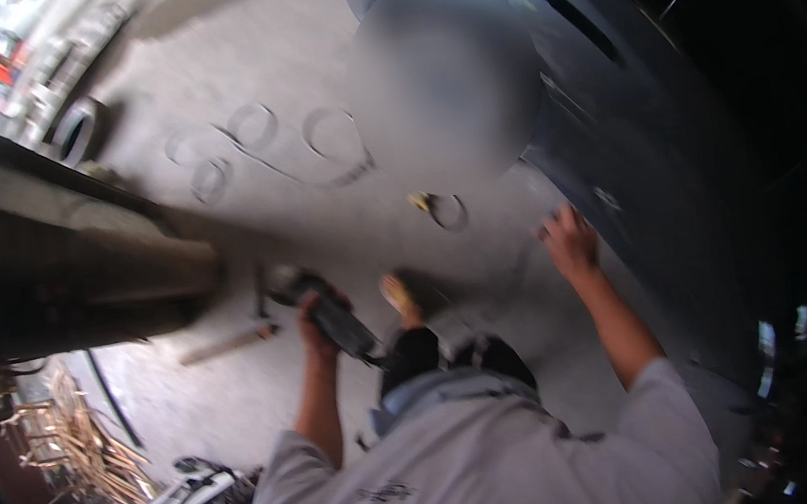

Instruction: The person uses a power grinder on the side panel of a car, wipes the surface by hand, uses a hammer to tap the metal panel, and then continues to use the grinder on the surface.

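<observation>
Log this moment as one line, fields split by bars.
Left hand: grips dark, elongated power tool | right hand: beside blue-grey car body, contact unclear | grey floor: thin dark loop with yellow end

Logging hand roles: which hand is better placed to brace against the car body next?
Probably the right hand: it is close by the car body, with nothing visible in its grip. The left hand holds a dark power tool, farther away.

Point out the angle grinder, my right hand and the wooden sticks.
Angle grinder [340, 326], head view: dark body.
Right hand [572, 241], head view: back of hand.
Wooden sticks [84, 442], head view: middle of the pile.
</observation>
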The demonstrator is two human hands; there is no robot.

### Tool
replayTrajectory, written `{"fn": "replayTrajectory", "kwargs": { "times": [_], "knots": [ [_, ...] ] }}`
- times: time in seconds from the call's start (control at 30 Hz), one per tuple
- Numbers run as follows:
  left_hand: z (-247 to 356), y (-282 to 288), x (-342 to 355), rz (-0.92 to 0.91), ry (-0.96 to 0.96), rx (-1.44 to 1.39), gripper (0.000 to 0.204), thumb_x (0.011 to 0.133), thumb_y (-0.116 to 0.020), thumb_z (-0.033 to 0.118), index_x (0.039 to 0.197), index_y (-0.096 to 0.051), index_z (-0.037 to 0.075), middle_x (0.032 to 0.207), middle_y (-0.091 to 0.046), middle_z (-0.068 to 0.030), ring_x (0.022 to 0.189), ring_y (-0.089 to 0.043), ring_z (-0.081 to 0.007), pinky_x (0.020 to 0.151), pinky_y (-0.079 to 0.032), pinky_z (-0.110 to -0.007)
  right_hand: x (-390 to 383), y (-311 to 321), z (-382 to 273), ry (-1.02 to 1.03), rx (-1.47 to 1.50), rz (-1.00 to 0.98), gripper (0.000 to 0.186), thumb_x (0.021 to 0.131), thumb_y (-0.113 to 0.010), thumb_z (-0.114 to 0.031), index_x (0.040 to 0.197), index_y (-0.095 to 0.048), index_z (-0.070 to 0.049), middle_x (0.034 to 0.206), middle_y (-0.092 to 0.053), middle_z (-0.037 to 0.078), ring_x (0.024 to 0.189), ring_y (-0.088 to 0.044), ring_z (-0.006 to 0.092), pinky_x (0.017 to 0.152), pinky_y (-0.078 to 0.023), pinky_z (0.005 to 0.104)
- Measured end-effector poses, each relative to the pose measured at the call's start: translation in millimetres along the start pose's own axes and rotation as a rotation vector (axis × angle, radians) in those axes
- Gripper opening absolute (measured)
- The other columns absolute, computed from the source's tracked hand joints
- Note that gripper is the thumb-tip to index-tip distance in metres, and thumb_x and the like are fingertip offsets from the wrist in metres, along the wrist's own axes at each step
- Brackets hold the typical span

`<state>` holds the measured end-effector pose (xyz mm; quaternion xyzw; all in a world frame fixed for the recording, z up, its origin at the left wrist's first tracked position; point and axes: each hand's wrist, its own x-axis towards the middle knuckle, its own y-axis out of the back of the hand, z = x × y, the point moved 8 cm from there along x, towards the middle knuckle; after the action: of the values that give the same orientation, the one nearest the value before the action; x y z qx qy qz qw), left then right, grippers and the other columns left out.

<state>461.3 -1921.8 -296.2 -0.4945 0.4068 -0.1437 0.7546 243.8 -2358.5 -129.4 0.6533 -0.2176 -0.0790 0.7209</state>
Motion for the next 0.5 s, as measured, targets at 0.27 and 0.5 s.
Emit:
{"fn": "replayTrajectory", "kwargs": {
  "times": [0.27, 0.5],
  "knots": [
    [7.5, 32.4, 9.5, 0.258, -0.068, -0.031, 0.047, 0.095, -0.075, 0.02, 0.138, -0.059, 0.009, 0.112, -0.071, -0.0114, 0.091, -0.073, -0.0317, 0.084, -0.064, -0.05, 134.3, -159.6, 34.6, -0.529, 0.486, -0.912, 0.023, 0.101, -0.077, -0.026, 0.099, -0.071, -0.003, 0.085, -0.07, 0.01, 0.073, -0.07, 0.0254, 0.065, -0.057, 0.0391],
    [26.2, 85.1, 8.0, 0.393, -0.341, -0.15, 0.046, 0.097, -0.074, 0.021, 0.138, -0.06, 0.007, 0.124, -0.072, -0.0115, 0.095, -0.074, -0.0321, 0.088, -0.063, -0.051, 217.7, -301.0, -34.6, -0.397, 0.984, -1.045, 0.021, 0.1, -0.077, -0.019, 0.106, -0.07, 0.0, 0.086, -0.071, 0.008, 0.066, -0.065, 0.0195, 0.059, -0.054, 0.0359]
  ]
}}
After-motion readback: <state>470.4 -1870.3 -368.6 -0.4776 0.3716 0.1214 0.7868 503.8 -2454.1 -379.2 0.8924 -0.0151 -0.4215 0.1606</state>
